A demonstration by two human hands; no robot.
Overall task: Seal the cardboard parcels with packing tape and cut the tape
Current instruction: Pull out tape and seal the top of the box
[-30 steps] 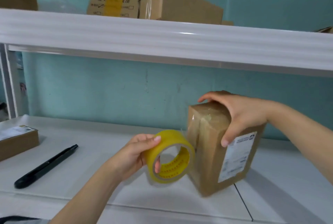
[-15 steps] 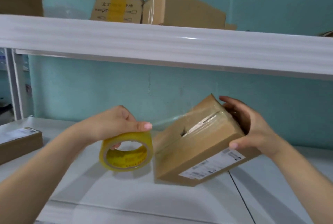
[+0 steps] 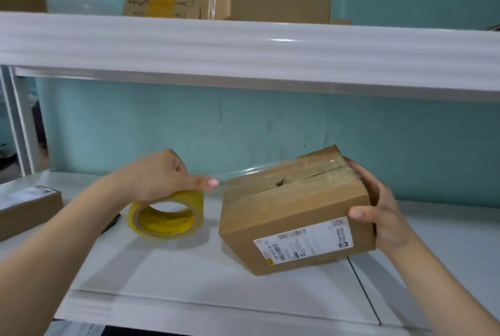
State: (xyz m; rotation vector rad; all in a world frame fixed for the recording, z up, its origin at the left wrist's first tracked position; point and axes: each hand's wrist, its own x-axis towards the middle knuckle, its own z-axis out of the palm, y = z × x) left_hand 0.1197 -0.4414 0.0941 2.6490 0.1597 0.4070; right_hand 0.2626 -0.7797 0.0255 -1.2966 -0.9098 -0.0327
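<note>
Two hands flank the parcel: the right hand clasps its 3 o'clock end and holds it tilted. At its 9 o'clock, the left hand grips the tape roll from above, with a clear tape strip stretched between roll and parcel.

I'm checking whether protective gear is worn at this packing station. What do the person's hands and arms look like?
No protective gear shows. The left hand and right hand are bare, without gloves, rings or a watch. The arms are uncovered up to the picture's edge, so no sleeves are visible. The thumbnails look short.
</note>
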